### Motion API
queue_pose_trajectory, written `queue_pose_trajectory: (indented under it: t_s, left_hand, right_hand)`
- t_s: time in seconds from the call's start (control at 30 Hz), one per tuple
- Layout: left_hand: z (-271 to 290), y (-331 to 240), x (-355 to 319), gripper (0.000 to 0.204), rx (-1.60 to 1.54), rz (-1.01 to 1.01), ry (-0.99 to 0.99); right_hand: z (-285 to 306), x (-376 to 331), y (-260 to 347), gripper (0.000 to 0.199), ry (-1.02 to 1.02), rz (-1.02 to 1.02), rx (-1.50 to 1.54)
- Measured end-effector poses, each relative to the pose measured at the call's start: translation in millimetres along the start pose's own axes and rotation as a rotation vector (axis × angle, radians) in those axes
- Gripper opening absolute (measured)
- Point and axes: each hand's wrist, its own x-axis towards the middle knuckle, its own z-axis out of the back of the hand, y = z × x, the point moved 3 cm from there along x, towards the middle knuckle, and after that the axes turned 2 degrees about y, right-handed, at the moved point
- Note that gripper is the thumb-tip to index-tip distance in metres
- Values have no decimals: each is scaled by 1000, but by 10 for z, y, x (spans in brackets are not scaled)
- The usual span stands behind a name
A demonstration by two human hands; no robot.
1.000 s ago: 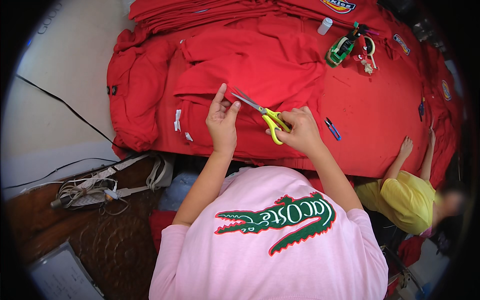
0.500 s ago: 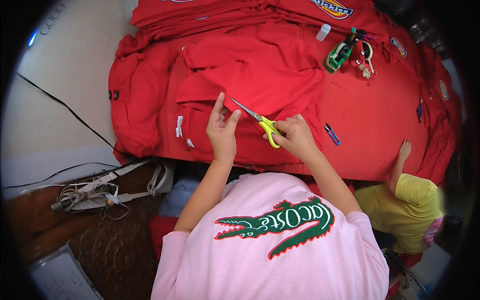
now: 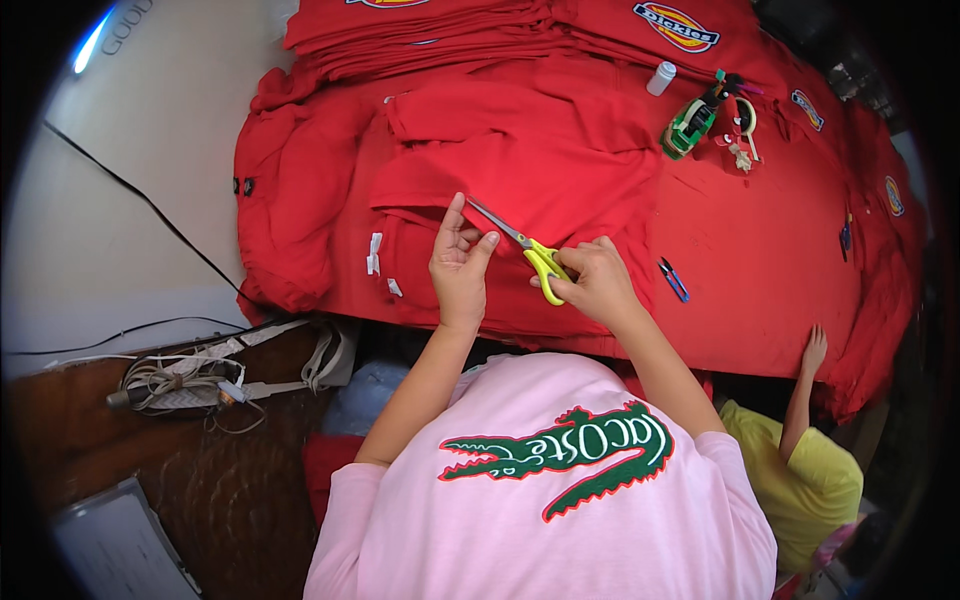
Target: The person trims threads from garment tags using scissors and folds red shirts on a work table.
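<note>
A red garment (image 3: 540, 150) lies spread on the red-covered table in front of me. At its near left edge is my left hand (image 3: 461, 265), palm turned up, with the index finger stretched out and the thumb apart from it; its other fingers are partly bent beside the cloth. My right hand (image 3: 597, 283) grips yellow-green scissors (image 3: 545, 268) by the handles. Their blades look closed and slant up to the left, the tip close to my left index fingertip over the garment's edge. White labels (image 3: 374, 254) show on the cloth left of my left hand.
Blue thread snips (image 3: 674, 280) lie right of my right hand. Beyond them stand a green tape dispenser (image 3: 688, 128) and a white bottle (image 3: 661, 78). Folded red garments (image 3: 430, 50) are stacked at the back. Another person's hand (image 3: 815, 350) rests at the right table edge.
The whole view has shifted slightly, with table items now lower and further right. My hands and the scissors hold nearly the same pose. The other person's arm has moved down toward the table edge.
</note>
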Motion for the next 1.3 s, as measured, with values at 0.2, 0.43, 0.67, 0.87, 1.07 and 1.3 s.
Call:
queue_pose_trajectory:
  t_s: [0.2, 0.43, 0.67, 0.87, 1.07, 1.3]
  left_hand:
    - [90, 92, -50, 71, -5, 57, -6]
    - [319, 506, -13, 34, -267, 298, -105]
    - [922, 644, 375, 43, -304, 159, -238]
    - [1334, 466, 612, 46, -354, 117, -273]
    - [1483, 409, 636, 55, -509, 194, -281]
    - [1780, -290, 1392, 45, -463, 304, 122]
  right_hand:
    - [-108, -77, -43, 29, -123, -136, 65]
    - [-457, -139, -159, 50, -197, -231, -70]
    - [-280, -166, -630, 28, -377, -331, -4]
    - [303, -1069, -1359, 10, -391, -664, 625]
    - [-57, -1892, -1563, 10, -332, -1070, 623]
    - [572, -1054, -1351, 14, -403, -828, 908]
